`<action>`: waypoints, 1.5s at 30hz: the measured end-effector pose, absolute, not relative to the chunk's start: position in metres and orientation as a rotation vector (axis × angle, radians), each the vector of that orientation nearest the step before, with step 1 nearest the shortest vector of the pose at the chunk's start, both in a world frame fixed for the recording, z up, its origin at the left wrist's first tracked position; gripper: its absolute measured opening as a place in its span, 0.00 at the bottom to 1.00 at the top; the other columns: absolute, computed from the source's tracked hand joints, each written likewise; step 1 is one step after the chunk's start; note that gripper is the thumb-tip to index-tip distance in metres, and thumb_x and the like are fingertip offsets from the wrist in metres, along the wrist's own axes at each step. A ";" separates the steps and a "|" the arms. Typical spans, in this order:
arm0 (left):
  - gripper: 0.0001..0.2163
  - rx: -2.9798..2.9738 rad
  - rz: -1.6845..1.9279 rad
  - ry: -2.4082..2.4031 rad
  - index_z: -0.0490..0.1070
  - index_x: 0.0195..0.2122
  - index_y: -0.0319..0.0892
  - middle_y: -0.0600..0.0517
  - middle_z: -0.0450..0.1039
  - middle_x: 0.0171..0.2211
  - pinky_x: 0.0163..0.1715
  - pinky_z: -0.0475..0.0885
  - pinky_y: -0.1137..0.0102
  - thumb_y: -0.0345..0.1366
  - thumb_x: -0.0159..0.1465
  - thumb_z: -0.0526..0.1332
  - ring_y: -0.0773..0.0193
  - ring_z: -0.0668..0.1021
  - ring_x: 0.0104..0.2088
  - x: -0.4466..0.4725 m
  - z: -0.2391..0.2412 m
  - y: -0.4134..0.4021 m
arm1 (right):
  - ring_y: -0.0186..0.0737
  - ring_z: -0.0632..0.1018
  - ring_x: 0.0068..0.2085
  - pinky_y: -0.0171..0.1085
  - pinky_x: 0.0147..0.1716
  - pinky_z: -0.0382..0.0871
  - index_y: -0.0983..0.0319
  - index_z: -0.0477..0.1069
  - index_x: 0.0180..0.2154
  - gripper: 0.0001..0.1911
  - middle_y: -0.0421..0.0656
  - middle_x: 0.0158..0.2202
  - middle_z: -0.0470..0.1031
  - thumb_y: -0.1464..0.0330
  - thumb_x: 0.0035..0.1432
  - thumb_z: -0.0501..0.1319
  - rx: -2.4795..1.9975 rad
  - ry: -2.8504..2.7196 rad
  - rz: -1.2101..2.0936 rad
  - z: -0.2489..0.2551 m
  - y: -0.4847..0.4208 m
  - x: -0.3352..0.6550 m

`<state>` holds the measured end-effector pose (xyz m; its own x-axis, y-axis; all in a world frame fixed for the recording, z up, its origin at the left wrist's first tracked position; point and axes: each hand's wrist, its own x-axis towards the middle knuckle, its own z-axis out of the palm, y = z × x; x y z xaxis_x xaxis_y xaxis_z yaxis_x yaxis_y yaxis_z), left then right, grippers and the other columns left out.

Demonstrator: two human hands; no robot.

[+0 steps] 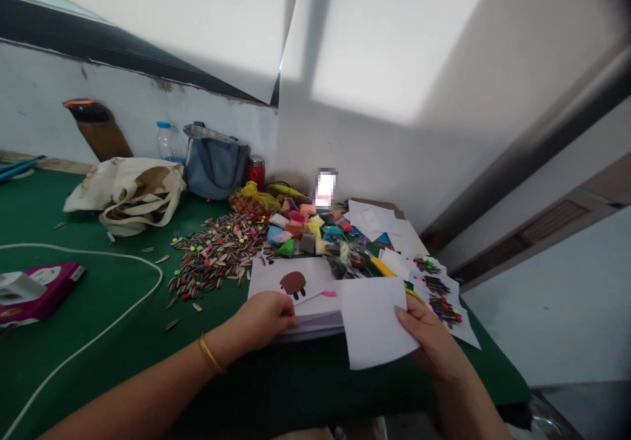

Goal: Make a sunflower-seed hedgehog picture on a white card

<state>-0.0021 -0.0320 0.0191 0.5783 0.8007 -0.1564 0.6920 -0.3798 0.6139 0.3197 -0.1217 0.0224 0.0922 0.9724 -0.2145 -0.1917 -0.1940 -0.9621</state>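
Note:
My right hand [431, 341] pinches a blank white sheet of paper [377, 321], thumb on top, lifted in front of the table's near edge. A curved yellow thing [413, 292] shows just behind these fingers; its kind is hidden. My left hand [266, 321], wearing a yellow bangle on the wrist, is closed at the near left edge of a white paper [320, 305]. On that paper lies a brown clay animal shape [293, 283] with black legs and a pink part. More sheets lie beneath it.
Striped sunflower seeds with coloured beads [211, 256] form a pile at left. Packets of coloured clay [300, 226] sit behind the papers. Decorated sheets [446, 308] lie at right. A white cable [148, 289], cloth bag [133, 190] and blue bag [217, 164] are also on the green table.

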 end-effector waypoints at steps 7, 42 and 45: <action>0.09 2.041 0.367 1.194 0.77 0.27 0.45 0.52 0.77 0.27 0.27 0.60 0.72 0.41 0.59 0.60 0.60 0.75 0.28 -0.004 0.020 -0.023 | 0.49 0.81 0.36 0.42 0.33 0.73 0.59 0.73 0.52 0.27 0.48 0.40 0.81 0.56 0.51 0.69 -1.261 -0.899 1.401 0.024 -0.123 0.325; 0.03 2.939 0.222 0.696 0.72 0.36 0.40 0.45 0.74 0.38 0.49 0.70 0.60 0.31 0.62 0.60 0.54 0.75 0.45 0.008 -0.024 -0.061 | 0.44 0.71 0.41 0.38 0.37 0.63 0.60 0.70 0.38 0.07 0.42 0.41 0.74 0.73 0.55 0.64 -1.547 -2.679 0.097 -0.003 -0.113 0.211; 0.04 3.015 0.362 0.710 0.73 0.33 0.40 0.47 0.75 0.35 0.53 0.65 0.57 0.32 0.64 0.59 0.56 0.75 0.43 0.007 -0.024 -0.058 | 0.42 0.71 0.37 0.38 0.34 0.60 0.60 0.70 0.34 0.04 0.42 0.36 0.74 0.75 0.59 0.60 -1.565 -2.653 -0.016 -0.014 -0.107 0.211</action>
<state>0.0067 -0.0581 -0.0237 0.8695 0.4427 0.2190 0.4374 -0.8962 0.0750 0.2109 -0.1071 -0.0139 -0.4825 0.8740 0.0578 0.8746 0.4843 -0.0222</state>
